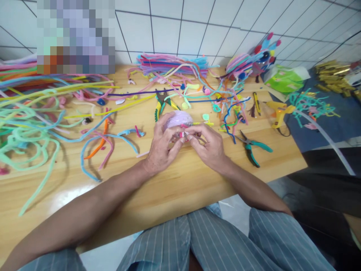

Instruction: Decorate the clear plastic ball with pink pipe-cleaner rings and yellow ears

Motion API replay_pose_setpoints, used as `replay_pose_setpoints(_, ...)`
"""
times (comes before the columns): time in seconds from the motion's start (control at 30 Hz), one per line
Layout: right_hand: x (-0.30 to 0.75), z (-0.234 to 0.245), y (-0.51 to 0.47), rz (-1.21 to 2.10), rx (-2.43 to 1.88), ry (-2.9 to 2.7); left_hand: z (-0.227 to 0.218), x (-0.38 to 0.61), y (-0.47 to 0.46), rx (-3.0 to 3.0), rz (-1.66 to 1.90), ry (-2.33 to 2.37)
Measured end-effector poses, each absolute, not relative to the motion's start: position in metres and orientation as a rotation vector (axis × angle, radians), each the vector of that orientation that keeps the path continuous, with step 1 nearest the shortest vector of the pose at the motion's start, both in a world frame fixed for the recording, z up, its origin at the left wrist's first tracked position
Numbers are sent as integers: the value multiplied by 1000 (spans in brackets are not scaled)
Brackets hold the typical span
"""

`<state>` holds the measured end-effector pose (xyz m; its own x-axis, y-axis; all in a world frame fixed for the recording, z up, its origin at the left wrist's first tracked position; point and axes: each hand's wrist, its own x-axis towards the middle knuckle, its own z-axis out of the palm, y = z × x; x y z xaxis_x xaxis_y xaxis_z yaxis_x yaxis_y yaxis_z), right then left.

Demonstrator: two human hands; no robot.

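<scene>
Wooden worktop (175,192) strewn with pipe cleaners (34,124), tiled wall (197,22) at 12 o'clock; left hand (162,146) and right hand (208,146) pinching lilac ball (178,118); pliers (252,147) at 3 o'clock.

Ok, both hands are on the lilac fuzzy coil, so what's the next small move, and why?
Probably tuck the short pink piece into the lilac coil. The left hand cups the coil from the side, the right hand pinches the pink piece at its lower edge, and its end seems loose. The teal pliers lie apart on the table.
</scene>
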<state>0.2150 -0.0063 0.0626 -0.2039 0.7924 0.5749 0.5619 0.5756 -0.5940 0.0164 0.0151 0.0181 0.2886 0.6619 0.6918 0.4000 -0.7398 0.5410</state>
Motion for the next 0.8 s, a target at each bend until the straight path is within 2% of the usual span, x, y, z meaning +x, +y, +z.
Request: replay_pose_setpoints(0.8, 220, 63, -4, 217, -1087, -1965, 16, 16, 15, 2333, 1426, 1030)
